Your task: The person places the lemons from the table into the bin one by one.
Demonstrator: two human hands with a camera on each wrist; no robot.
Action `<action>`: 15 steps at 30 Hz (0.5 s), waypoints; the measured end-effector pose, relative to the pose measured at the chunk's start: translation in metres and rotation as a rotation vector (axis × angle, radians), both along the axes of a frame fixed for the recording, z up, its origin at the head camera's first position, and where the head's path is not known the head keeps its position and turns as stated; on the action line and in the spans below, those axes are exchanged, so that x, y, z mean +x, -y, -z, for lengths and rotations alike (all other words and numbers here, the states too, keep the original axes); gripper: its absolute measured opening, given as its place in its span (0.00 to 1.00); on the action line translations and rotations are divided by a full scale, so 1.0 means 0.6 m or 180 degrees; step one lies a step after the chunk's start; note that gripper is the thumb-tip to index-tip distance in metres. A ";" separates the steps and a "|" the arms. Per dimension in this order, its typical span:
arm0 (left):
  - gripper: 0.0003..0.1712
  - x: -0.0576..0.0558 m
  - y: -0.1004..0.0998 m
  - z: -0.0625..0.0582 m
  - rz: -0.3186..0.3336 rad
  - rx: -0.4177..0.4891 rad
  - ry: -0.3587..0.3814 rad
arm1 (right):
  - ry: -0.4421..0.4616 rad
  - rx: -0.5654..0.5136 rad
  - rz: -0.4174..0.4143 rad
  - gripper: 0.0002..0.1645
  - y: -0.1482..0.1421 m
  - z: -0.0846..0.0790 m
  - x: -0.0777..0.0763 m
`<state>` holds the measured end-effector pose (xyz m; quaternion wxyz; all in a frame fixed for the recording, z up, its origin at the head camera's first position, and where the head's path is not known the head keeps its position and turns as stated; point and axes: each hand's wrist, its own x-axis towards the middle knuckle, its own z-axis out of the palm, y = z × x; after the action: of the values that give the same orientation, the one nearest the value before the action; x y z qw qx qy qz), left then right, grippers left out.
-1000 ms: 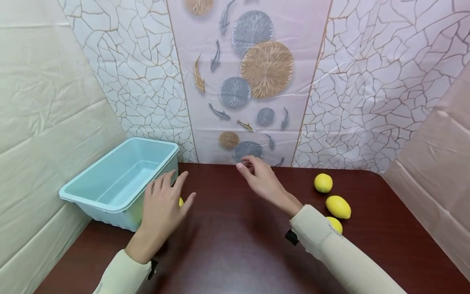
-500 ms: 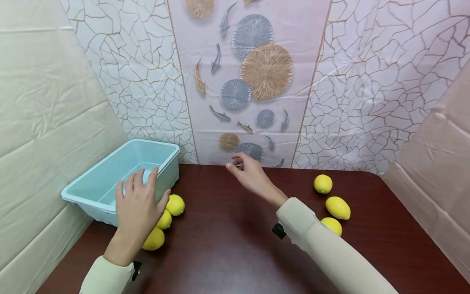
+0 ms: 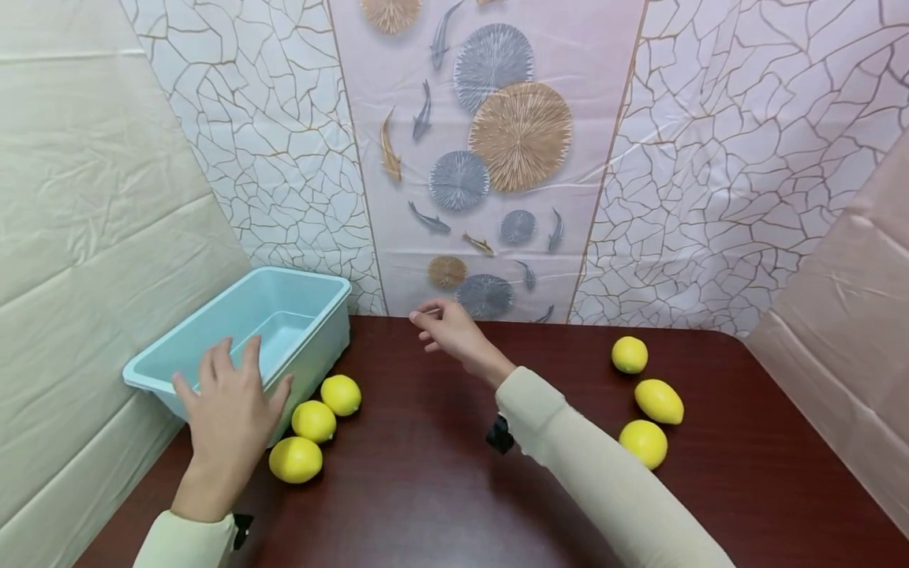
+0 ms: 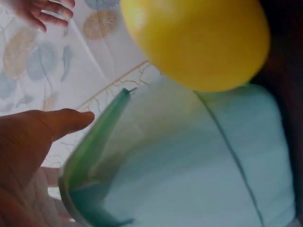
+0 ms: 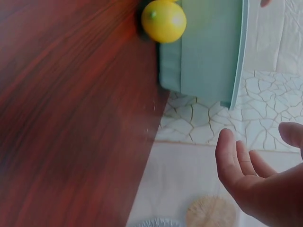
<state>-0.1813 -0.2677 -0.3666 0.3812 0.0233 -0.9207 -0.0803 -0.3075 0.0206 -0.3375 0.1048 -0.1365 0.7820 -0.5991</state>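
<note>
My left hand (image 3: 230, 410) hovers over the near right rim of the light blue plastic tub (image 3: 312, 347), fingers spread and holding nothing. Three yellow lemons (image 3: 314, 421) stand in a row on the table beside the tub's right wall, just right of this hand. In the left wrist view one lemon (image 4: 199, 42) looms large in front of the tub wall (image 4: 189, 165). My right hand (image 3: 454, 335) is in the air over the back middle of the table, fingers loosely bent with nothing in them. The right wrist view shows its thumb and fingers apart (image 5: 255, 175).
Three more lemons (image 3: 659, 401) lie on the right side of the dark red-brown table (image 3: 426, 489), beyond my right sleeve. Patterned cloth (image 3: 521, 142) hangs behind the table, and plain cloth walls (image 3: 92, 237) stand at both sides.
My left hand has moved left, from beside the tub to over its near rim, uncovering the three lemons there. My right hand has drifted left over the table.
</note>
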 end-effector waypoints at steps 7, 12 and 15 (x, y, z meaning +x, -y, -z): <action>0.41 0.001 0.013 0.008 -0.0021 0.0014 -0.0268 | 0.0413 -0.0420 -0.0038 0.26 0.055 0.006 -0.010; 0.38 0.000 0.014 0.008 -0.0142 0.0207 0.0060 | 0.0658 -0.0713 -0.0118 0.25 0.094 0.013 -0.013; 0.35 0.001 0.015 0.012 -0.0184 0.0316 0.0255 | 0.0750 -0.0820 -0.0153 0.24 0.118 0.020 -0.013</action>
<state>-0.1804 -0.2765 -0.3736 0.3446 0.0720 -0.9291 -0.1138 -0.3152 -0.0502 -0.3492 0.1916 -0.0964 0.6775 -0.7035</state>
